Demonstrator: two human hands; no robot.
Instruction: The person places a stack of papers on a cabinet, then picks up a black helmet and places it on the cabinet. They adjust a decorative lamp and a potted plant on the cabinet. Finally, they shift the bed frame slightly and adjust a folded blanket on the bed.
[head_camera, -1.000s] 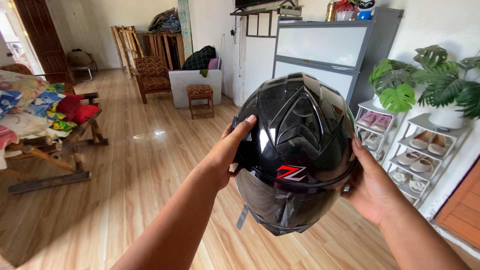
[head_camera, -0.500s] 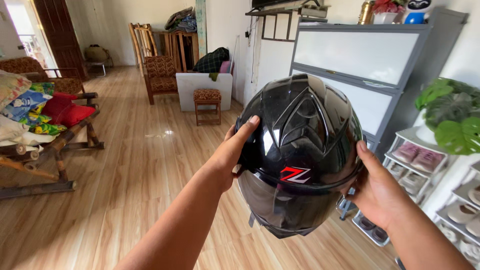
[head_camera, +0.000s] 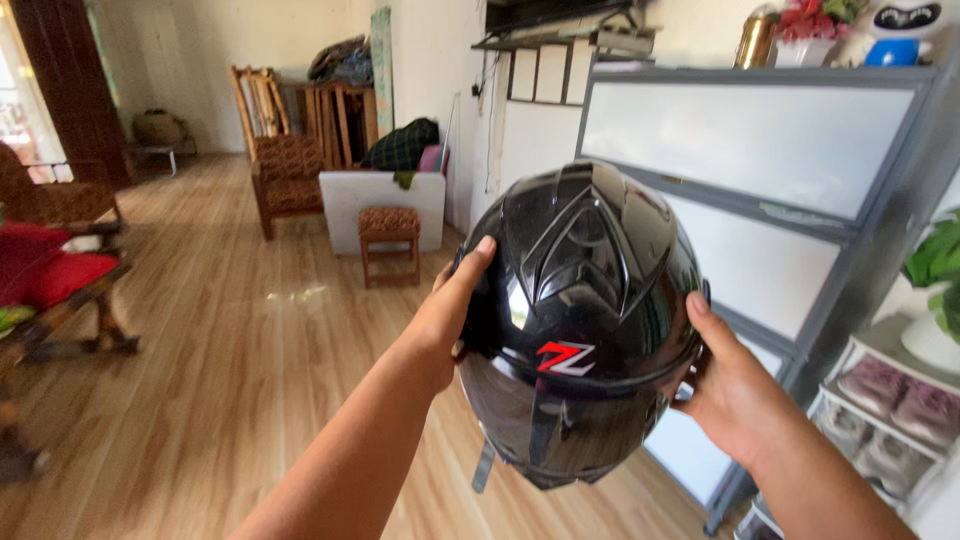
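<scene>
Left hand (head_camera: 440, 315) and right hand (head_camera: 725, 385) stay clamped on the black helmet (head_camera: 580, 320), now nearer the grey cabinet (head_camera: 760, 180) at right

Both forearms are seen bare, no sleeves, watch or rings worn; left hand (head_camera: 440, 315) and right hand (head_camera: 735, 395) ungloved, nails kept short.

Wood floor (head_camera: 230, 380) running back to a small stool (head_camera: 389, 228), just in front of a white panel (head_camera: 380, 195). Patterned armchair (head_camera: 288, 175) beside it. Grey cabinet (head_camera: 770, 190) close on the right, shoe rack (head_camera: 890, 400) below, red cushion (head_camera: 50, 275) far left.
</scene>
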